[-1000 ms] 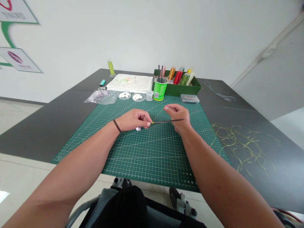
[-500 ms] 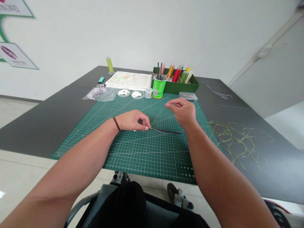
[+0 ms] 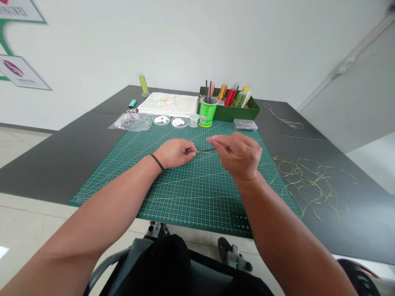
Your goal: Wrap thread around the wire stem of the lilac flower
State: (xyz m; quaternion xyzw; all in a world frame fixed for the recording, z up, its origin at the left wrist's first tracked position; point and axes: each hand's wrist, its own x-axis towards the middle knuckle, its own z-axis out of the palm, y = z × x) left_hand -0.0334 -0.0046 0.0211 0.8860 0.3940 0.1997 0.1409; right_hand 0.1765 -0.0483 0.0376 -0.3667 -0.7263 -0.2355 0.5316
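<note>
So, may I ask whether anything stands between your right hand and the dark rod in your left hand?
Nothing visible does: the dark rod, pinched by the left hand, points at the right hand, above the green cutting mat.

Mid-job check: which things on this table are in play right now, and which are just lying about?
In play: left hand pinching a thin dark stem; right hand raised beside it.

Lying about: green cup of rods, loose yellow-green wire, white pieces in a dish, plastic bag.
</note>
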